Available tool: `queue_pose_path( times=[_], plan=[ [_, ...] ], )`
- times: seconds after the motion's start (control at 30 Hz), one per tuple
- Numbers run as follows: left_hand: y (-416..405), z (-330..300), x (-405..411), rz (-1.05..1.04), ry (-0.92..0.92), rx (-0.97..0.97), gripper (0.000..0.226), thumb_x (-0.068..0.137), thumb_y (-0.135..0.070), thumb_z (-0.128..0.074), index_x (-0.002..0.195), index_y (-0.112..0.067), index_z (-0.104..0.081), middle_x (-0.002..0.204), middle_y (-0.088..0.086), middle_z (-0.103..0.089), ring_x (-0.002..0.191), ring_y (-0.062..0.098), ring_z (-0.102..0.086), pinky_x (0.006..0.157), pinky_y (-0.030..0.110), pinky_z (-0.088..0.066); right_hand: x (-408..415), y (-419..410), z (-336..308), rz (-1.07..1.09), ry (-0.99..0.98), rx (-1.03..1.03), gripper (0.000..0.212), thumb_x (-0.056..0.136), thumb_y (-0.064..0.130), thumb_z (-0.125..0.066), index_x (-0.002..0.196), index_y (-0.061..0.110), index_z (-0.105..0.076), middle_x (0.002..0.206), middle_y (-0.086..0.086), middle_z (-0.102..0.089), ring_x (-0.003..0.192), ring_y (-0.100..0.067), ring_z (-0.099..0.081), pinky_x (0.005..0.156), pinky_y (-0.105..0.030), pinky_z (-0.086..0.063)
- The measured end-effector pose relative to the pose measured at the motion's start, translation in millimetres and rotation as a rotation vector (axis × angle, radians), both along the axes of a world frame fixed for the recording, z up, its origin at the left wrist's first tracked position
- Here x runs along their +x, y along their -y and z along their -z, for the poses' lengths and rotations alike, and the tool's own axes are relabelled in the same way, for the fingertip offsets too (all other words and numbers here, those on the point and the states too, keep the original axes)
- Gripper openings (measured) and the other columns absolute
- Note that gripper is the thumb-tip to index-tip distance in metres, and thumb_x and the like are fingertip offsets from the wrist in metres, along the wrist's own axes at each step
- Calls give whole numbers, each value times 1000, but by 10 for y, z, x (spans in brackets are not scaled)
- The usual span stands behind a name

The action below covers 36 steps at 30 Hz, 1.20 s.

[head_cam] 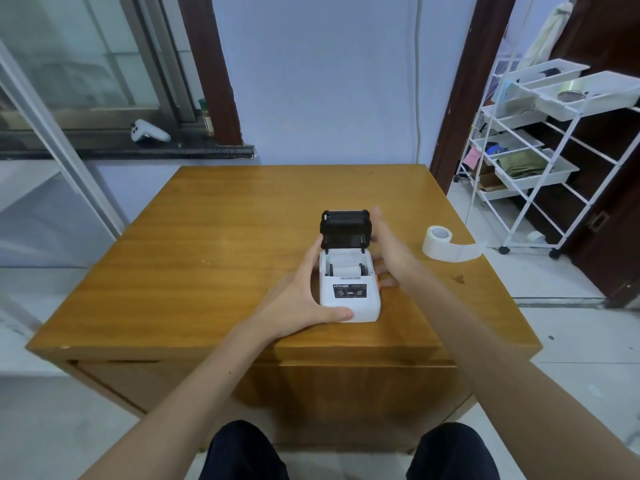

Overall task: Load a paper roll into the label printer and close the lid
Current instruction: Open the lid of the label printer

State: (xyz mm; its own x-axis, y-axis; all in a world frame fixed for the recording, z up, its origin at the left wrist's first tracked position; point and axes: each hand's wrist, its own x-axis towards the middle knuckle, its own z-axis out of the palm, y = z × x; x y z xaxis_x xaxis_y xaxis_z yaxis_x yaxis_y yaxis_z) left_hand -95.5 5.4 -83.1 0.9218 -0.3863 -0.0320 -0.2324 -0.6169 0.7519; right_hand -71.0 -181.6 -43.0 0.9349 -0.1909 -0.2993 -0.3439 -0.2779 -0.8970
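A small white label printer [349, 299] stands in the middle of the wooden table [207, 237]. Its black lid [345, 228] is raised upright at the back, and the white paper bay below it is exposed. My left hand [304, 292] grips the printer's left side, thumb along the front corner, index finger up by the lid hinge. My right hand [389, 244] rests flat against the right side of the printer and lid, fingers straight. A white paper roll [438, 242] lies on the table to the right, its loose end trailing rightward.
A white wire rack with trays [540, 150] stands on the floor at the right, beyond the table's edge. A white controller [149, 132] lies on the window sill at the back left. The table's near edge runs just in front of my knees.
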Motion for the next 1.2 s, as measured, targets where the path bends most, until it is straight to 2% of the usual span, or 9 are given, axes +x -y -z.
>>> queue_pose_path(
  times=[0.07,0.13,0.27,0.43,0.83,0.9,0.97,1.07,1.2],
  plan=[
    [-4,3,10,0,0,-2,130,58,-68,-83,142,-68,15,155,-24,-37,139,9,-42,111,43,-38,-58,37,123,140,259,-261,53,87,70,-32,97,22,-52,101,2,-59,90,-18,-58,78,-38,-46],
    [-7,3,7,-3,1,2,130,58,-68,-83,144,-66,15,154,-24,-38,138,10,-43,111,44,-39,-117,78,170,111,480,-371,29,90,51,-47,83,24,-54,85,5,-57,74,-10,-52,69,-34,-45],
    [-5,6,-4,-3,-1,17,130,57,-71,-81,144,-66,15,153,-21,-41,134,11,-48,106,44,-43,-56,143,136,-348,400,-413,13,88,28,-64,89,19,-73,84,9,-69,74,-3,-59,66,-24,-45],
    [-6,16,3,-9,-3,7,129,56,-70,-81,145,-66,13,152,-18,-43,134,12,-48,106,45,-44,127,143,74,-541,247,-508,28,82,25,-74,109,18,-73,104,5,-71,98,-7,-61,79,-18,-42],
    [-7,40,21,7,-4,7,128,59,-70,-81,147,-63,12,152,-18,-43,131,10,-49,105,43,-46,119,100,71,-535,285,-477,18,88,15,-65,103,13,-75,100,-4,-74,94,-19,-67,83,-37,-56],
    [-7,42,24,6,-4,3,129,59,-69,-82,148,-62,11,150,-21,-44,131,9,-49,106,44,-45,96,96,27,-497,335,-392,18,92,13,-61,105,9,-73,97,-2,-72,87,-8,-68,75,-22,-55],
    [-8,42,24,7,-2,5,129,59,-68,-82,149,-60,10,150,-23,-43,132,8,-48,107,43,-44,66,108,-34,-423,379,-252,18,94,8,-59,106,4,-70,87,0,-68,63,8,-64,56,-8,-47],
    [-9,46,23,15,-1,-4,129,61,-67,-83,151,-58,9,151,-25,-42,134,6,-46,107,40,-42,6,268,-60,-269,429,-147,18,93,9,-60,108,5,-69,78,8,-63,47,15,-55,46,-5,-40],
    [-4,53,29,21,5,3,128,62,-64,-83,151,-57,8,151,-26,-41,135,5,-44,105,36,-41,-100,652,112,-174,371,-408,29,92,22,-61,120,14,-66,108,4,-68,89,0,-60,65,-10,-41]
  ],
)
